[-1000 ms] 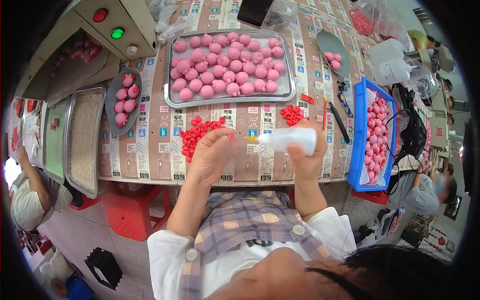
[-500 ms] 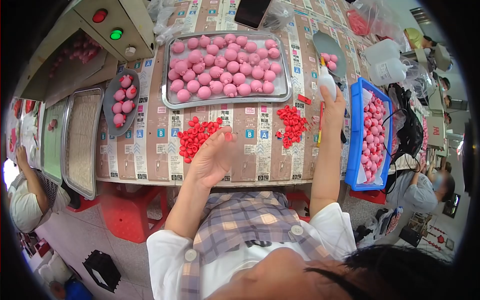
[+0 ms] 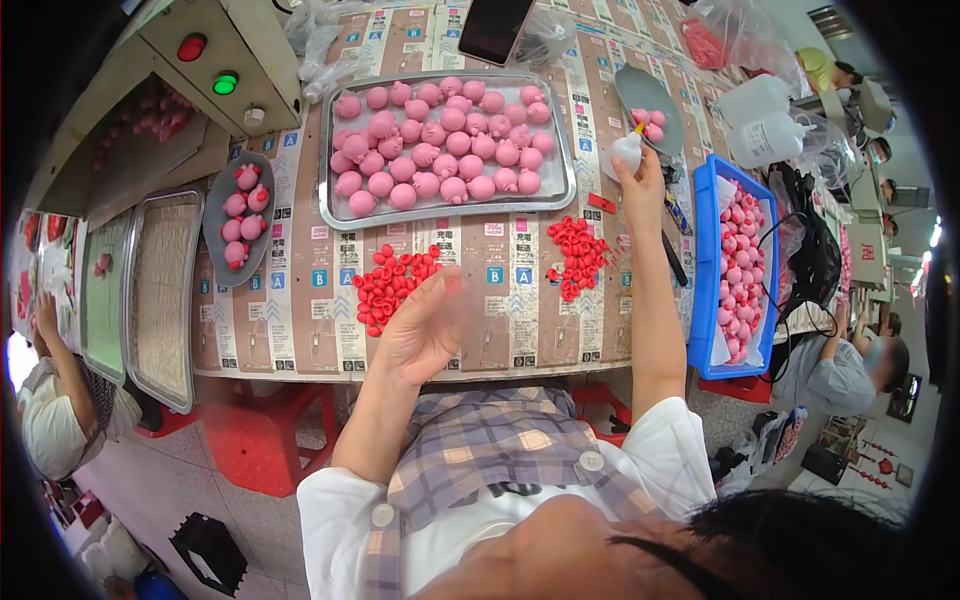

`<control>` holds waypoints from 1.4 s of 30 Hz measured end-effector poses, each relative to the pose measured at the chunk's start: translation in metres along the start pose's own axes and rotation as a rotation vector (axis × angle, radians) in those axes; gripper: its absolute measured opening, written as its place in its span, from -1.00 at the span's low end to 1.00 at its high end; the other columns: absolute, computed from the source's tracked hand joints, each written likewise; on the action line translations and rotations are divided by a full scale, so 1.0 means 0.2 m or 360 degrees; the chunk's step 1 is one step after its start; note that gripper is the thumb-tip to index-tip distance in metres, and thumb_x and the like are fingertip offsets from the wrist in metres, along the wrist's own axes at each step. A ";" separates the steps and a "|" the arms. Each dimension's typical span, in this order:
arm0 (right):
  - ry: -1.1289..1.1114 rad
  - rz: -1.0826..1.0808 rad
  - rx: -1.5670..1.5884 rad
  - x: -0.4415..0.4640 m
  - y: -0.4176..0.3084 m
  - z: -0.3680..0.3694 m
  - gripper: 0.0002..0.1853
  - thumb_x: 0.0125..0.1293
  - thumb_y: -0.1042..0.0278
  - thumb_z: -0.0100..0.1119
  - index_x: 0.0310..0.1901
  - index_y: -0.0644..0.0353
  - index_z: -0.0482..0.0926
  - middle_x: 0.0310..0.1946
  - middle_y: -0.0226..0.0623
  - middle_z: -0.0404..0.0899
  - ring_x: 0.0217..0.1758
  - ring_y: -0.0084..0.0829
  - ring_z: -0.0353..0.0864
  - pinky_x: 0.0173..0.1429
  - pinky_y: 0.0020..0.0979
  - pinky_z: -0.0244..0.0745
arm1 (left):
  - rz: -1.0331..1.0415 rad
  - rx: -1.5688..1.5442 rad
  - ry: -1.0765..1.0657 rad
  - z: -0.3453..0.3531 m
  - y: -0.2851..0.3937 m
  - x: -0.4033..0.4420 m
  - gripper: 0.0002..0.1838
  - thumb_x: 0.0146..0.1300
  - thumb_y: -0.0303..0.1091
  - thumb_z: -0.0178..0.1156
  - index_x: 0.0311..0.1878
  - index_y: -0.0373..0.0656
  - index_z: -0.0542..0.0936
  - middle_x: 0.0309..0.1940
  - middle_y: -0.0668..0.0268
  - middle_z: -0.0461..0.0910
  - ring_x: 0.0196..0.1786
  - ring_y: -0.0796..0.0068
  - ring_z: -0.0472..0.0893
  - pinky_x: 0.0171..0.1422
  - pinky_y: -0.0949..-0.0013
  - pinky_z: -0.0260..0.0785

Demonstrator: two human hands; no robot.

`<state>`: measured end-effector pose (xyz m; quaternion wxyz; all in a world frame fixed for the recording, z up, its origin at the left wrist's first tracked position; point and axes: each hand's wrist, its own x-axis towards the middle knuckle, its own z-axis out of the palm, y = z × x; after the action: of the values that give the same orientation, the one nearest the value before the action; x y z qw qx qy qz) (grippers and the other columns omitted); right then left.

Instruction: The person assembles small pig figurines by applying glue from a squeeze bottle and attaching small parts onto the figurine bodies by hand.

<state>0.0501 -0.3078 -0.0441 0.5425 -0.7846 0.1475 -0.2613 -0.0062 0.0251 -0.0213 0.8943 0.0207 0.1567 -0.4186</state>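
Observation:
My right hand (image 3: pixel 641 182) is closed around a white squeeze bottle (image 3: pixel 625 153) with a yellow nozzle, beside the pink balls (image 3: pixel 650 118) on the right grey dish (image 3: pixel 640 84). My left hand (image 3: pixel 420 325) is raised just right of a pile of small red rings (image 3: pixel 390 290). Its fingertips are pressed together and blurred, so what they hold cannot be made out. A second pile of red pieces (image 3: pixel 577 255) lies between my hands. Behind them a metal tray (image 3: pixel 450 218) holds several pink balls (image 3: pixel 455 142).
A blue crate (image 3: pixel 705 300) of pink and red pieces stands at the right. At the left are a grey dish (image 3: pixel 222 205) with decorated balls, a metal tray (image 3: pixel 165 300) and a machine (image 3: pixel 250 60). A phone (image 3: pixel 492 28) lies at the back. People sit on both sides.
My right hand has carried the bottle from near my left hand to the right grey dish. My left hand has stayed beside the rings, with small shifts.

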 end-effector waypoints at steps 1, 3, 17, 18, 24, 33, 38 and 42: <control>0.0012 -0.0040 -0.0031 -0.02 -0.02 0.00 -0.65 0.11 0.44 0.11 -0.07 0.33 0.31 -0.18 -0.25 0.43 -0.20 -0.55 0.46 -0.12 -0.55 0.35 | 0.0000 -0.0004 -0.0011 0.00 0.00 0.00 -0.75 0.14 -0.41 0.08 -0.09 -0.20 0.45 -0.23 0.30 0.53 -0.18 0.47 0.54 -0.22 0.43 0.48; 0.0000 -0.0009 0.0196 -0.06 -0.08 0.00 -0.65 0.14 0.43 0.09 -0.05 0.32 0.30 -0.17 -0.25 0.42 -0.20 -0.52 0.47 -0.10 -0.51 0.36 | -0.0015 0.0012 -0.0044 0.00 0.00 0.00 -0.75 0.15 -0.41 0.08 -0.09 -0.21 0.44 -0.23 0.30 0.53 -0.18 0.46 0.54 -0.20 0.42 0.48; -0.0319 0.0331 0.0995 -0.53 -0.56 0.04 -0.41 -0.08 0.05 0.32 -0.15 0.28 0.30 -0.32 -0.24 0.47 -0.29 -0.44 0.52 -0.24 -0.47 0.47 | 0.0172 0.0379 -0.0009 0.04 -0.01 0.00 -0.78 0.13 -0.45 0.08 -0.13 -0.22 0.48 -0.26 0.30 0.51 -0.23 0.47 0.53 -0.12 0.40 0.42; -0.0315 0.0303 0.0949 -0.55 -0.55 0.05 -0.40 -0.10 0.02 0.32 -0.16 0.28 0.30 -0.32 -0.24 0.47 -0.30 -0.45 0.52 -0.26 -0.48 0.47 | 0.0270 0.0510 0.0011 0.05 -0.02 0.00 -0.80 0.13 -0.46 0.08 -0.14 -0.22 0.49 -0.27 0.30 0.51 -0.24 0.47 0.53 -0.11 0.40 0.41; -0.0200 0.0242 0.0840 -0.67 -0.55 0.12 -0.52 -0.11 0.14 0.35 -0.24 0.22 0.36 -0.40 -0.40 0.44 -0.37 -0.63 0.41 -0.31 -0.60 0.32 | 0.0480 0.0777 0.0076 0.05 -0.03 0.00 -0.82 0.13 -0.44 0.09 -0.18 -0.25 0.47 -0.33 0.29 0.51 -0.27 0.51 0.53 -0.14 0.45 0.43; -0.0382 -0.0100 0.0495 -0.70 -0.64 0.13 -0.60 -0.08 0.29 0.32 -0.25 0.23 0.36 -0.41 -0.40 0.43 -0.38 -0.64 0.40 -0.32 -0.62 0.30 | 0.0467 0.0676 0.0052 0.05 -0.04 0.00 -0.81 0.15 -0.43 0.07 -0.17 -0.26 0.43 -0.33 0.27 0.50 -0.29 0.51 0.55 -0.19 0.49 0.48; -0.0387 -0.0068 0.0532 -0.70 -0.65 0.15 -0.61 -0.08 0.34 0.31 -0.24 0.23 0.36 -0.41 -0.38 0.44 -0.38 -0.65 0.41 -0.35 -0.62 0.31 | 0.0452 0.0626 0.0081 0.06 -0.04 0.00 -0.83 0.14 -0.44 0.08 -0.19 -0.25 0.44 -0.34 0.28 0.49 -0.30 0.49 0.53 -0.18 0.47 0.46; -0.0418 -0.0054 0.0485 -0.70 -0.66 0.15 -0.62 -0.08 0.37 0.31 -0.25 0.24 0.36 -0.41 -0.37 0.44 -0.38 -0.65 0.41 -0.35 -0.62 0.31 | 0.0419 0.0634 0.0134 0.08 -0.04 -0.01 -0.85 0.12 -0.45 0.10 -0.22 -0.23 0.49 -0.38 0.34 0.48 -0.32 0.49 0.49 -0.14 0.42 0.38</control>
<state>-0.0546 -0.1635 0.0341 0.6650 -0.7232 0.0212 -0.1851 -0.0090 0.0182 -0.0052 0.9121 0.2344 0.1042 -0.3198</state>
